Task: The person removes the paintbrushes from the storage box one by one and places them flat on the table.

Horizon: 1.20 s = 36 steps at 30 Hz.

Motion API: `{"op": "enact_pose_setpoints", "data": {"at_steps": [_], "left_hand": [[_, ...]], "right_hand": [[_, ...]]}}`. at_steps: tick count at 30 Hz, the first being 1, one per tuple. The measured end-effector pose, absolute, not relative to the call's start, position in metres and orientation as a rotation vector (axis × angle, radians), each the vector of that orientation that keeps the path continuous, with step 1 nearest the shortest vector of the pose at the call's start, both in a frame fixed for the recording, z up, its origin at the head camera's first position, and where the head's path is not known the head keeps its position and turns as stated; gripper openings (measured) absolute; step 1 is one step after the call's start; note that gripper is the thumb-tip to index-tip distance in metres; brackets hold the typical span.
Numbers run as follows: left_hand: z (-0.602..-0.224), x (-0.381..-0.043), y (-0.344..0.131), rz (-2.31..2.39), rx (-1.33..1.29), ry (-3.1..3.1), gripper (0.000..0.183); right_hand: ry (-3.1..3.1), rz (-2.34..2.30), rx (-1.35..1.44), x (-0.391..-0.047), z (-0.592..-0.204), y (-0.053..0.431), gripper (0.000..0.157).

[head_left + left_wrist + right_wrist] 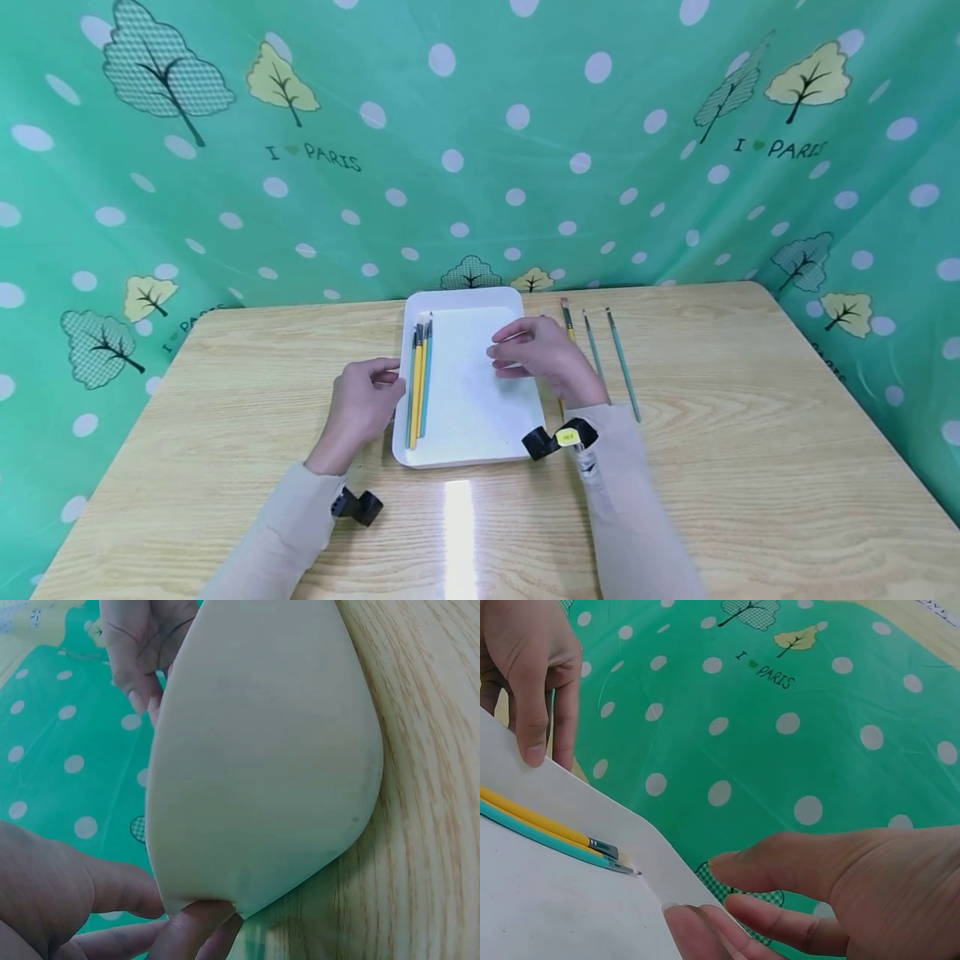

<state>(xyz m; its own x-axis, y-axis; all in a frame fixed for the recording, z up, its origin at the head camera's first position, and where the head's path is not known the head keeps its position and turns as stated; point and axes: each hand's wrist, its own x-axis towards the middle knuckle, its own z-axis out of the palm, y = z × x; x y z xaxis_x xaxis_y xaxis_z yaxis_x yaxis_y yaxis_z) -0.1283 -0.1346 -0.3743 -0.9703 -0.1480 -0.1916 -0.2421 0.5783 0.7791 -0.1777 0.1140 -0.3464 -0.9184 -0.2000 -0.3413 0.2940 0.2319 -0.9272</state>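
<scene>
A white rectangular tray (480,392) lies on the table. My left hand (363,400) pinches its left wall, thumb at the rim and fingers against the outside; the left wrist view shows this grip below the tray's pale side (270,750). Several slim paintbrushes (417,383), yellow and teal, lie side by side along the tray's left wall, bristles toward the far end. Over the tray's right half hovers my right hand (543,354), its fingers loosely bent with nothing between them. In the right wrist view, the thumb (772,862) stands apart from the fingers.
Right of the tray lie a yellow-handled brush (568,321) with a pinkish tip, partly behind my right forearm, and two teal brushes, the outer teal brush (624,367) farthest right. Wood-grain table (750,433) surrounds them. A green dotted cloth (480,183) hangs behind.
</scene>
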Motion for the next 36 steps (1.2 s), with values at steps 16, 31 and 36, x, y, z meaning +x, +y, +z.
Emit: {"op": "enact_pose_setpoints", "data": {"at_steps": [16,31,36], "left_hand": [[-0.376,-0.128,-0.135,1.352,-0.323,2.715,0.039],[-0.374,-0.128,-0.135,1.356,-0.330,2.713,0.039],[-0.374,-0.127,-0.135,1.353,-0.316,2.720,0.039]], "right_hand": [[2.137,-1.680,0.122,-0.173,-0.352,0.090,0.035],[2.160,-1.656,0.155,-0.171,-0.358,0.069,0.031],[2.169,-1.644,0.165,-0.169,-0.360,0.061,0.030]]}}
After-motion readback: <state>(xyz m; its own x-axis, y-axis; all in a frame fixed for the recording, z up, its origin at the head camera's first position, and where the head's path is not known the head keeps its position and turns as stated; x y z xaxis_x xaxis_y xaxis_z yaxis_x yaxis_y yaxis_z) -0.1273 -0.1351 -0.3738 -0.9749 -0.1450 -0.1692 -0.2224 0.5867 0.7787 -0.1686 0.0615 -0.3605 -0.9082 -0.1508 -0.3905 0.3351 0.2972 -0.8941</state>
